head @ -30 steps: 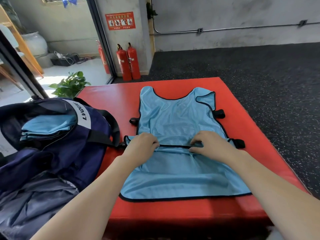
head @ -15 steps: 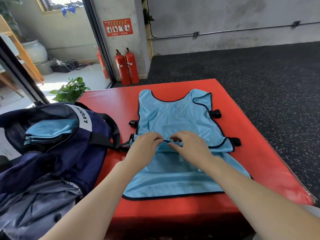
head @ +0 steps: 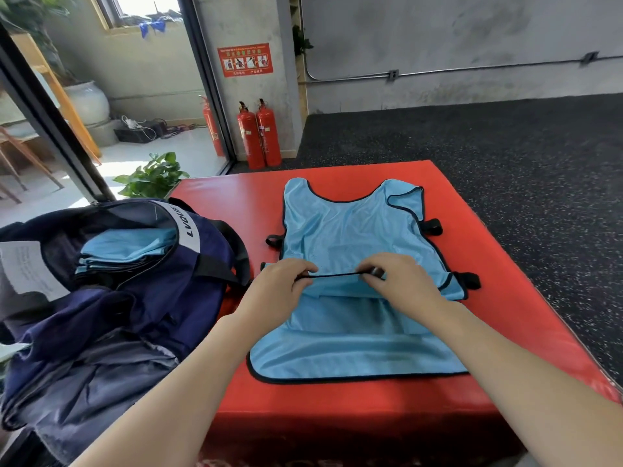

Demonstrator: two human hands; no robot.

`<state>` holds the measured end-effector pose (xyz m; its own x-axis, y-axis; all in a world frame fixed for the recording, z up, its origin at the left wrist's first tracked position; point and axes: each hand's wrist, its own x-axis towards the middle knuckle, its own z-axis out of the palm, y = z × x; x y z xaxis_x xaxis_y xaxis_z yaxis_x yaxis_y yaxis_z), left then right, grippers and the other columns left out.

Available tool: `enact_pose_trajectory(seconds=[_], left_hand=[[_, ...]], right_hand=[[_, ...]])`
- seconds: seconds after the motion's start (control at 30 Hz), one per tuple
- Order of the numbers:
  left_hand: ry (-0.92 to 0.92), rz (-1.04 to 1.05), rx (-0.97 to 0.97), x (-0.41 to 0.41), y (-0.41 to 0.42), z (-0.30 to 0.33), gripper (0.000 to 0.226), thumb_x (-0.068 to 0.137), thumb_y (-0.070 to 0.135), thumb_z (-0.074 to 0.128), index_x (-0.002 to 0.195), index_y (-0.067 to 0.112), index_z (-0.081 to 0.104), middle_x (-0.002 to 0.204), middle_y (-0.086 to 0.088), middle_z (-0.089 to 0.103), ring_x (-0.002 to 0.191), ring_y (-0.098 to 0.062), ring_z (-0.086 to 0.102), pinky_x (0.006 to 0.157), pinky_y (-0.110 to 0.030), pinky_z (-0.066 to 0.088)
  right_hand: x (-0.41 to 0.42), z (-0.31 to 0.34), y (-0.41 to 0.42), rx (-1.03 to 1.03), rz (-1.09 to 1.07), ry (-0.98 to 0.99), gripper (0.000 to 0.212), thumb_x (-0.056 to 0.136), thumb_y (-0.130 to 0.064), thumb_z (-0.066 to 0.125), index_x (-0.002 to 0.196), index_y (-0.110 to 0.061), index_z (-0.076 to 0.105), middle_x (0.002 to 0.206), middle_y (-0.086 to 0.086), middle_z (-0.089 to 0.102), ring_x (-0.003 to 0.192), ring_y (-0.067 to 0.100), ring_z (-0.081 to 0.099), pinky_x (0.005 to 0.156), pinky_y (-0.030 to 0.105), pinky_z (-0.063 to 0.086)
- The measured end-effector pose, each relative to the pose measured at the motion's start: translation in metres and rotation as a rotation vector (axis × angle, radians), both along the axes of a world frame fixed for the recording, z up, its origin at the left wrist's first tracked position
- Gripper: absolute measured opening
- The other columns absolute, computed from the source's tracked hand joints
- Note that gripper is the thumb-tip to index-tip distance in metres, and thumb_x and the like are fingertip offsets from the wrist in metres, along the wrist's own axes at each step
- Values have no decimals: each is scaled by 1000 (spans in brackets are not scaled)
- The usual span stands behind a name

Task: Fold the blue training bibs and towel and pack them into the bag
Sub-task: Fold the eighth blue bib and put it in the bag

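- Bib [head: 350, 230]: light blue mesh, black trim, black side straps; flat on the red mat, neck end far, one hem edge folded up across its middle.
- Bag [head: 161, 264]: navy, open, left of the mat; folded blue bibs [head: 124, 247] stacked inside.

White letters reading "LVQU", cut off at the band's end, are printed on a pale grey band [head: 188, 227] across the top of the navy bag [head: 161, 284]. A red sign [head: 245, 60] with white pictograms and white lettering is fixed to the concrete pillar [head: 249, 79]; its lettering is too small to be read. Faint lines of print are seen on a white label [head: 28, 267] inside the bag, but they cannot be made out.
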<state>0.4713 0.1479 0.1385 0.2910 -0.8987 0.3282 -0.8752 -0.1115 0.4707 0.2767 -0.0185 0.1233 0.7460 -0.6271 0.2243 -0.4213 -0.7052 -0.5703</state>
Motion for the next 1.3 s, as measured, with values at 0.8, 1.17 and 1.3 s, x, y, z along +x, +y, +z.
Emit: enact_pose_trajectory(seconds=[0.8, 1.17, 1.3], left_hand=[[-186, -41, 17, 0, 95, -12, 33, 74, -3, 53, 74, 26, 69, 82, 15, 68, 80, -6, 61, 77, -28, 49], [-170, -130, 203, -20, 124, -36, 28, 91, 13, 57, 109, 21, 77, 111, 14, 72, 110, -8, 61, 100, -25, 45], [-137, -127, 209, -22, 126, -38, 34, 95, 11, 57, 121, 25, 73, 126, 11, 66, 121, -6, 56, 107, -20, 39]], right_hand=[[-167, -8, -1, -224, 24, 212, 55, 83, 16, 55, 83, -35, 77, 104, -12, 68, 98, 17, 67, 90, 30, 50], [-199, -8, 24, -247, 129, 467, 42, 86, -46, 62, 124, -28, 68, 128, -20, 59, 126, 1, 49, 108, 21, 37], [-200, -12, 19, -303, 131, 507, 39, 87, -47, 58, 121, -30, 71, 131, -21, 60, 124, 1, 52, 106, 23, 42]])
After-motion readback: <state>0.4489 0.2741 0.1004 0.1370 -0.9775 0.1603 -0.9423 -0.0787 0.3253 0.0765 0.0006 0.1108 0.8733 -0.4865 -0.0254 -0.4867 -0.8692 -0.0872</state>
